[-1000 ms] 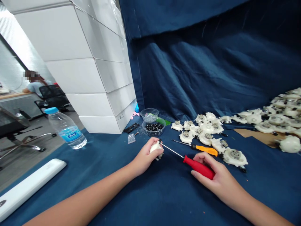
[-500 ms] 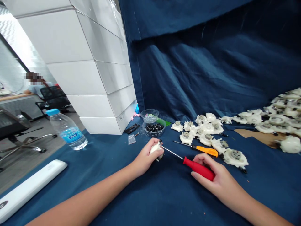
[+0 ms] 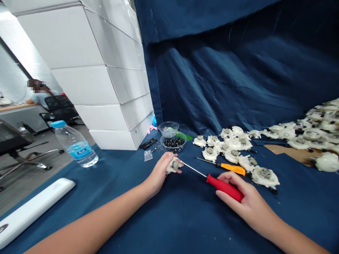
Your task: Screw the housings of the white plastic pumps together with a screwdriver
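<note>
In the head view, the white motor part (image 3: 173,165) lay in the left hand (image 3: 159,173), pinched between thumb and fingers, ahead of and to the left of the right hand (image 3: 238,190). That right hand was curled around the handle of the red screwdriver (image 3: 225,187), whose shaft pointed left toward the part, its tip close beside the left fingertips.

screwdriver tip (image 3: 182,162): contact unclear | parts pile (image 3: 315,132): cropped right | box stack (image 3: 87,84): cropped top
</note>
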Demonstrator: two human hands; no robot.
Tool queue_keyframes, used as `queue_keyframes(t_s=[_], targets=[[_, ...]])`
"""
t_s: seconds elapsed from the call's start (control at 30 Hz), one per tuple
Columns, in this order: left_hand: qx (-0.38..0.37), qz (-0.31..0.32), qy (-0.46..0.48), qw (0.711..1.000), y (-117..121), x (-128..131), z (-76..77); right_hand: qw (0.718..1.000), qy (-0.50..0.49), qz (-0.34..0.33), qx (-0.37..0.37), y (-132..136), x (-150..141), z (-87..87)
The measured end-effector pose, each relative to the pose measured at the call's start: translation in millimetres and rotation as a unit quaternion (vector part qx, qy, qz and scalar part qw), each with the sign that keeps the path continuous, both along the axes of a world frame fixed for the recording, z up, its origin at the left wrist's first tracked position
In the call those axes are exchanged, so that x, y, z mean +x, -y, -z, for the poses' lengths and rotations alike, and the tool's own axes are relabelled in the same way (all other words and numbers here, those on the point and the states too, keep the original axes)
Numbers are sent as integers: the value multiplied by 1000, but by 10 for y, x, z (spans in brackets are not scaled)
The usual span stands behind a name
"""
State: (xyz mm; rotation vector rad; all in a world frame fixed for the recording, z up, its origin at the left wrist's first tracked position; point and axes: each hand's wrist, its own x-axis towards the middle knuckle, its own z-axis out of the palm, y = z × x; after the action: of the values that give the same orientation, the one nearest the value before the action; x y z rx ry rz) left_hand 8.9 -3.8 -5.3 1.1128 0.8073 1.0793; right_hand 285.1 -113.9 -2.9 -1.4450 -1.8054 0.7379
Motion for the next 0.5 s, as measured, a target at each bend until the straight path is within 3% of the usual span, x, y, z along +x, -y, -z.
queue_keyframes(t_s=[0.13,0.33,0.5], targets=[[-26,-24,27,999,-13,-13,-2,1000,4,-7,4,6,5,19],[-5,-4,69,998,15,-11,1,1000,15,-23,-4,2,-4,25],[-24,-11,54,998,23,-18,-18,1000,7,-9,2,1,-7,28]])
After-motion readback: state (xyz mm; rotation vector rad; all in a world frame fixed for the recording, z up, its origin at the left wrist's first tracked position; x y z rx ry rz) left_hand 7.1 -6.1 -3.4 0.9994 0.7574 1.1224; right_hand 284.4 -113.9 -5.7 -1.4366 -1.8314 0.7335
